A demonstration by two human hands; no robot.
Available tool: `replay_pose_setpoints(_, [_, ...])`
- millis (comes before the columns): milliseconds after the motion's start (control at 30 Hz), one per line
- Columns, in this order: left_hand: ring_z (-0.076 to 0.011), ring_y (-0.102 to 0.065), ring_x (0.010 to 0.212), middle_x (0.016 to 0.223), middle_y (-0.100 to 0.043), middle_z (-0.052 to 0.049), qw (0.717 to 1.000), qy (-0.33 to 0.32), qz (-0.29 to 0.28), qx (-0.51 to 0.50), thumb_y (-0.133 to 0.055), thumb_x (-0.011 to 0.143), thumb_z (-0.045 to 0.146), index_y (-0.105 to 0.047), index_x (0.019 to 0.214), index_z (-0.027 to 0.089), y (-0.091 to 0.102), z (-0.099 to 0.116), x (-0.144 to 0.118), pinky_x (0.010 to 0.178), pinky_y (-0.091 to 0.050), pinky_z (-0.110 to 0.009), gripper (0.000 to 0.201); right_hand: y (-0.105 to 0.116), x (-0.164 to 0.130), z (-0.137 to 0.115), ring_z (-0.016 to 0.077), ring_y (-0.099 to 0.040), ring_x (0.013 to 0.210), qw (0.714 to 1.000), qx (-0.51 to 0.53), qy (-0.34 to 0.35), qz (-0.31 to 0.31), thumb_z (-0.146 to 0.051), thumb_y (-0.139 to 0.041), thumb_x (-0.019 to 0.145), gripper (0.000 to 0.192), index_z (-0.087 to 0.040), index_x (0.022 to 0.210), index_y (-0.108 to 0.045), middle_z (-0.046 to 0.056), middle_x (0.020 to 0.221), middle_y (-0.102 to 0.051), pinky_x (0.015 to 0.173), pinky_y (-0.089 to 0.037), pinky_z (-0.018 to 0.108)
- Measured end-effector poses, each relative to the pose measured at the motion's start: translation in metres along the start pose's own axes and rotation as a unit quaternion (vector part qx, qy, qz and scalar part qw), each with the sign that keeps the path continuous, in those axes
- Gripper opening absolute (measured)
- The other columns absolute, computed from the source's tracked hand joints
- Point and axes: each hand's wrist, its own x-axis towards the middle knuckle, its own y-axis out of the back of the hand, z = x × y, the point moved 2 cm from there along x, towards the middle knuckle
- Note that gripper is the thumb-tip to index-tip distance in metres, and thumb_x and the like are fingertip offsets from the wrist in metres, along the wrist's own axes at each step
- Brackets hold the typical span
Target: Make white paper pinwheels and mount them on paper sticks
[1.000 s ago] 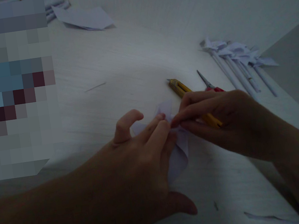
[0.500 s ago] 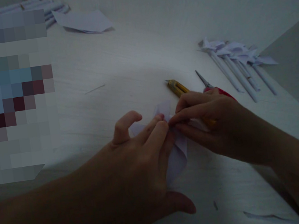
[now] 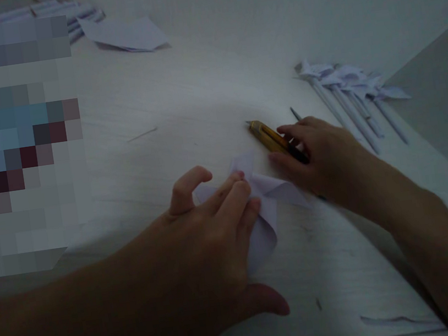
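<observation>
At the far left a blurred, pixelated patch hides whatever sits there. Behind it, at the top, a flat sheet of paper (image 3: 126,36) lies on the pale bench (image 3: 181,101) beside a few rolled paper tubes (image 3: 77,16). A thin sliver (image 3: 142,134) lies alone on the bare wood further forward.

The left hand (image 3: 212,231) rests on a folded white paper piece (image 3: 265,206) near the middle of the bench — its fingertips press down on the folds, the index finger arched up off the surface, so the grip is spread flat on the paper rather than pinched around it.

Just right of the paper, the right hand (image 3: 322,157) lies over a yellow utility knife (image 3: 272,136), fingers curled loosely on its handle; I cannot tell whether they have closed around it. A dark tip of scissors (image 3: 295,113) pokes out past the fingers.

Farther right lies a bundle of paper pinwheels on rolled sticks (image 3: 347,95) — near the bench's edge.
</observation>
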Motion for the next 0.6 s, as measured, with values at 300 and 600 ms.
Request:
replay_pose_setpoints(300, [-0.0245, -0.049, 0.112, 0.117, -0.058, -0.017, 1.0, -0.024, 0.008, 0.011, -0.036, 0.082, 0.058, -0.058, 0.109, 0.011, 0.003, -0.001, 0.0, 0.1, -0.02, -0.042, 0.059, 0.004, 0.009, 0.004, 0.0161, -0.055, 0.055, 0.987, 0.11, -0.085, -0.076, -0.03, -0.057, 0.076, 0.015, -0.017, 0.082, -0.053, 0.004, 0.064, -0.059, 0.05, -0.039, 0.027])
replay_pose_setpoints(600, [-0.0254, -0.051, 0.11, 0.118, -0.057, -0.016, 0.999, -0.034, -0.009, 0.015, -0.037, 0.082, 0.059, -0.057, 0.113, 0.012, 0.005, -0.002, 0.0, 0.097, -0.026, -0.042, 0.06, 0.029, -0.009, 0.005, 0.0099, -0.054, 0.054, 0.896, 0.373, 0.005, -0.241, -0.024, -0.044, 0.085, 0.01, -0.015, 0.089, -0.048, 0.001, 0.068, -0.058, 0.047, -0.042, 0.02])
